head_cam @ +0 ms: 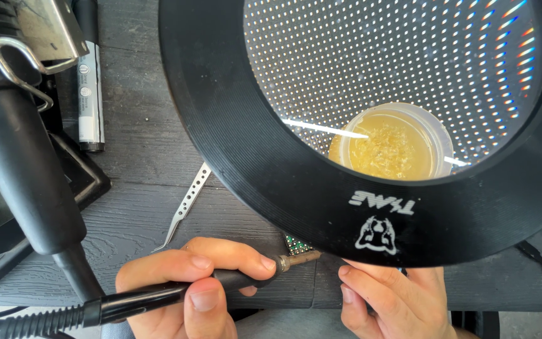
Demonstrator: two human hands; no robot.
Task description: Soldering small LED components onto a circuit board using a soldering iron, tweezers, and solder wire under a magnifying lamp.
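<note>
Black-handled soldering iron [177, 290] sits in the left hand [186, 285], fingers [233, 254] curled shut round the grip w/ thumb on top, pen-style; probably for fine tip control. Metal tip pts right, toward a small green perfboard [296, 243], only a corner of which shows below the lamp ring. Tip looks just above or touching the board edge; cannot tell which.

Right hand [396, 298] is close by on the other side, fingertips [349, 274] bent down near the board, prob. steadying it. Whether they pinch anything, cannot tell: the ring hides the contact pt.

Outward: big black ring of a magnifier lamp [233, 157] hangs over the work, covering most of the upper view. Thru its lens, a round tub of yellowish flux or tip cleaner [393, 147] shows, w/ rows of LED reflections. Placed so the joint gets viewed enlarged, though here the hands sit at its lower rim, half under it.

Left of ring: perforated metal tweezers [186, 204] lie on the dark wood-grain bench [133, 157], pts toward the left hand, near reach. Farther left, a thick black handle w/ wire hook [14, 125] leans across, and a grey-black marker [89, 94] lies beside it. Iron's cable [32, 320] runs off bottom-left.

Room: bench front edge runs right under both hands, so little support for wrists. Free strip betw. tweezers and ring is narrow; the ring caps how far either hand can lift.
</note>
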